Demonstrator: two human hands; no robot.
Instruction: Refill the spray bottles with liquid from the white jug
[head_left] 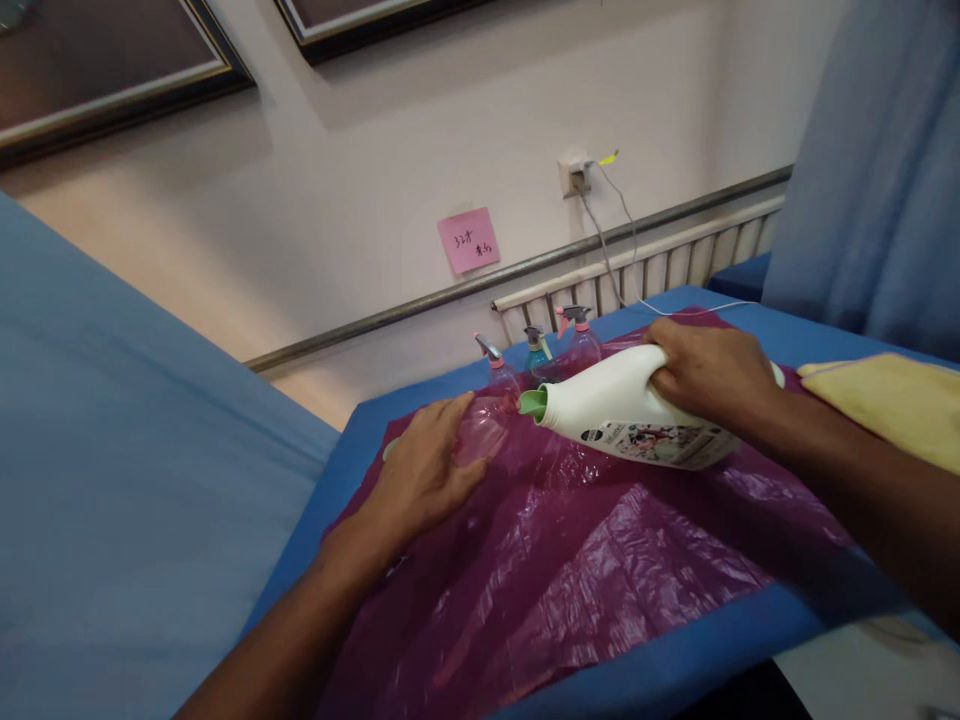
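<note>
My right hand (697,365) grips the handle of a white detergent jug (600,395) with a printed label. The jug is tipped nearly on its side, and its green spout (533,403) points left. Just under that spout lies the tilted neck of a clear pinkish plastic bottle (480,432). My left hand (431,455) is wrapped around this bottle from the left side. Whether liquid is flowing between the two I cannot tell. A small pale round piece (390,448), perhaps a cap, shows partly behind my left hand.
Behind the jug stand a pink-collared spray bottle (501,375), a teal spray bottle (537,358) and another pink one (583,342). A purple plastic sheet (570,560) covers the blue table (300,560). A yellow cloth (892,400) lies right; a cable (619,220) hangs behind.
</note>
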